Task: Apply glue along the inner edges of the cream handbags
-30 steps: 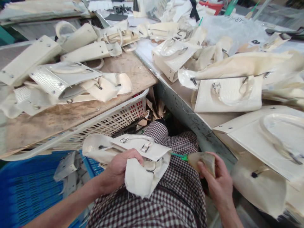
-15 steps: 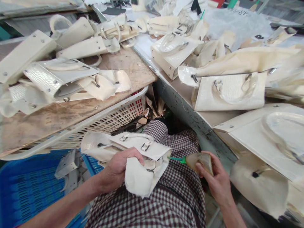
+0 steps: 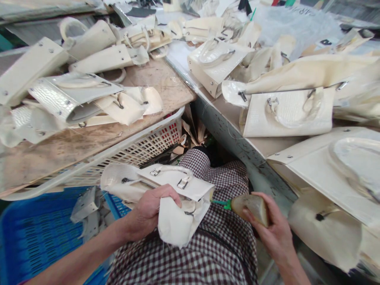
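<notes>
A cream handbag [image 3: 175, 177] with a looped handle and metal buckles lies across my lap. My left hand [image 3: 154, 206] grips it near the right end, thumb over a loose flap [image 3: 175, 221] that hangs down with frayed edges. In my right hand [image 3: 271, 221] is a squeeze bottle [image 3: 249, 208], cloudy and brownish, with a green cap and thin green nozzle [image 3: 219, 202]. The bottle lies on its side, and its nozzle tip is at the bag's right edge. Whether the tip touches the bag I cannot tell.
Cream handbags [image 3: 289, 113] are heaped on the right table, more on the wooden table [image 3: 175, 85] at left. A white plastic basket [image 3: 118, 164] stands under the left table's edge. Beside my left arm is a blue basket [image 3: 29, 237] holding white pieces.
My right hand and the squeeze bottle have shifted slightly down, tilting the bottle more. The handbag and my left hand have hardly moved.
</notes>
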### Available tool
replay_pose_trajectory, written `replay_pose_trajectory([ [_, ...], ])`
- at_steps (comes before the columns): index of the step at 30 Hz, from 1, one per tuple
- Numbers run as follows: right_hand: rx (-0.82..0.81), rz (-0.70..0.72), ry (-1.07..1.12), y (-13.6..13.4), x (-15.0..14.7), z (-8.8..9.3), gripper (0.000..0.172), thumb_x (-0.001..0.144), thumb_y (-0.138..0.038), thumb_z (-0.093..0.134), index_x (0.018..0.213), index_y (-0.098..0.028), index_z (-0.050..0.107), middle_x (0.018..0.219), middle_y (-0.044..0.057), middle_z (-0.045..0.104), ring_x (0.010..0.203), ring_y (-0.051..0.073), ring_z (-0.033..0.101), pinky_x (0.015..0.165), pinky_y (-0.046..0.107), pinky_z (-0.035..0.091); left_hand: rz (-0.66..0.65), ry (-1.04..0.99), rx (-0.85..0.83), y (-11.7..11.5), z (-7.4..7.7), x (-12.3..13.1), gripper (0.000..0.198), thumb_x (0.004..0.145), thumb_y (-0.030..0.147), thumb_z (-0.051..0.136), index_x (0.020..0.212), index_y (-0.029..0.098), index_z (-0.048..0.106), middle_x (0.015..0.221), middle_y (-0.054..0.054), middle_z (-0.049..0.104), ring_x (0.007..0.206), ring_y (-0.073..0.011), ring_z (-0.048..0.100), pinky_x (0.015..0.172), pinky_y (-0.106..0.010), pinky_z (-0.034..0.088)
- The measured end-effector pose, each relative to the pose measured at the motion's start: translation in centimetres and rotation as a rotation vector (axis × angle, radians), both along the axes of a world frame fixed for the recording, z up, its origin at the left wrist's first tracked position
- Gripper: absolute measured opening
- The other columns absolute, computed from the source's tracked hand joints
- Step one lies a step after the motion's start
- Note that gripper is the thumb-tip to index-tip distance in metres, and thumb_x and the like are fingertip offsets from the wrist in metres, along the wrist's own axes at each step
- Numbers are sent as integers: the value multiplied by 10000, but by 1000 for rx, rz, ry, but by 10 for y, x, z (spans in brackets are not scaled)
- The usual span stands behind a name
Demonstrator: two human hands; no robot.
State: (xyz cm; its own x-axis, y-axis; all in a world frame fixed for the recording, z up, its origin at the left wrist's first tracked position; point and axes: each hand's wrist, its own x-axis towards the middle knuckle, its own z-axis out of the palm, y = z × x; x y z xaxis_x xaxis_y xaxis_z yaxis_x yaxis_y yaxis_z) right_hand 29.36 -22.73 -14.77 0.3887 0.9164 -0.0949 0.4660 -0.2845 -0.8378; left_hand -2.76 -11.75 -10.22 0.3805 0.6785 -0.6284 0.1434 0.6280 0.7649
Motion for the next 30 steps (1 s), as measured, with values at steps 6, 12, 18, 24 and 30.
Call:
replay_pose_trajectory([
  [6,-30,-83,44,1,0,-1,488,755,-524,785,1135,-251,649,1134,66,671,982,289,635,922,418,486,-55,5,64,-1,-8,-6,56,750,304,744,746,248,750,783,-23,642,631,-153,522,529,-228,416],
  [12,-142,-176,223,4,1,-1,588,701,-550,818,1163,-230,642,1078,77,693,890,283,660,690,355,532,-36,0,45,-1,-5,-3,67,730,300,741,729,235,759,789,-28,636,646,-151,533,533,-226,418],
  [18,-132,-267,317,5,-2,-13,658,665,-538,849,1195,-226,614,1086,82,691,849,264,653,617,322,546,21,-17,0,-1,1,1,51,707,270,741,696,220,742,735,-17,621,589,-136,503,505,-229,396],
  [24,-221,-255,419,-2,0,-16,672,669,-539,854,1208,-215,616,1027,83,697,742,243,649,506,291,523,16,-25,20,-1,-1,-2,68,716,284,751,711,216,751,747,-26,638,607,-144,526,530,-237,427],
  [30,-67,-277,317,1,-5,-23,586,721,-509,831,1192,-228,624,1050,75,700,811,245,679,603,300,559,24,-31,-15,0,3,2,118,730,310,749,715,196,724,698,-20,643,597,-136,533,538,-225,427],
])
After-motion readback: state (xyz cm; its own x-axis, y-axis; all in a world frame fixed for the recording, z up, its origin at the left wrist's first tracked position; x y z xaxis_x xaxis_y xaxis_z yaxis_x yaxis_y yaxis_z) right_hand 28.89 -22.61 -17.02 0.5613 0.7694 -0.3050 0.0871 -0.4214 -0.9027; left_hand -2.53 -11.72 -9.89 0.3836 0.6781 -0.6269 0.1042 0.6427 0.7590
